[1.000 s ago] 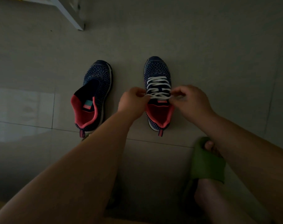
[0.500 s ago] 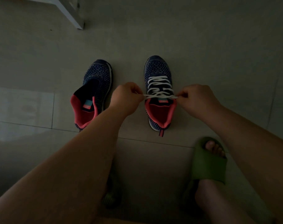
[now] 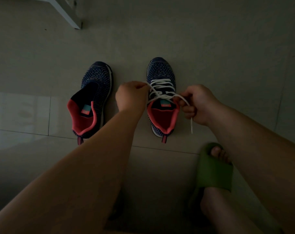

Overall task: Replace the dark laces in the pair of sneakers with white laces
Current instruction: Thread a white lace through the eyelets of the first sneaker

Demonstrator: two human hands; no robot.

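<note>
Left hand (image 3: 131, 97) and right hand (image 3: 196, 105) each pinch one crossed white cotton lace (image 3: 162, 95) end above the navy knit sneaker (image 3: 161, 75) on the grey tiled floor (image 3: 210, 48).

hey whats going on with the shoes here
A person is lacing the right sneaker on the floor with a white lace. The left hand grips one end, the right hand the other, and the ends cross over the tongue, as if starting a knot. The left sneaker shows no lace yet.
</note>
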